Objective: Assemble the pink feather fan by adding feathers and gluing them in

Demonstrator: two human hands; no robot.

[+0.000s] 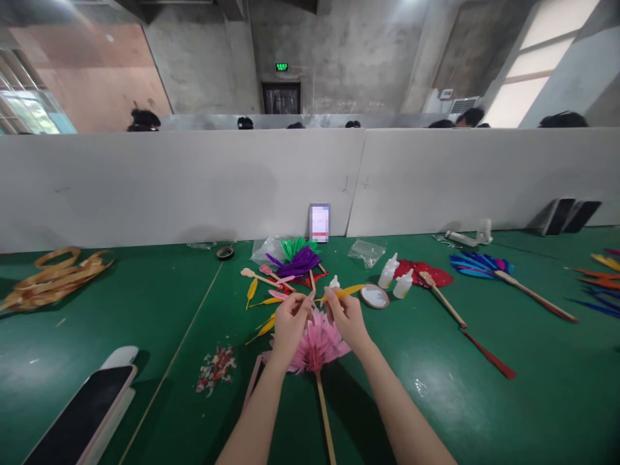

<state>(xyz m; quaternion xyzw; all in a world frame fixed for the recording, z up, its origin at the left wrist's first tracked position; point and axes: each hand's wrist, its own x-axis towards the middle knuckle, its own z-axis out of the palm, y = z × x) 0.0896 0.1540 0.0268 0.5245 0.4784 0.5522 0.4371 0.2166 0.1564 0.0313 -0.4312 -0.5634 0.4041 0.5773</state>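
A yellow feather (pixel 352 290) is pinched in my right hand (pixel 346 316), its vane pointing right. Its thin quill reaches across to the closed fingertips of my left hand (pixel 292 326), which seem to grip the quill end. Below both hands lies a pink feather fan (pixel 317 345) with a wooden handle (pixel 325 416) toward me; my forearms flank it. Several loose yellow feathers (pixel 252 292) rest left of my hands. Just beyond are a purple feather fan (pixel 299 260) and a green one (pixel 295 247). A white-bottomed round dish (pixel 374 296) sits right of the feather.
White squeeze bottles (pixel 388 271) stand by a red fan (pixel 436 274); a blue fan (pixel 479 265) lies farther right. Scraps (pixel 216 369), black tape (pixel 225 253), golden ribbon (pixel 58 284) and a large phone (pixel 84 416) are left. A small phone (pixel 320 223) leans on the white partition (pixel 194 187).
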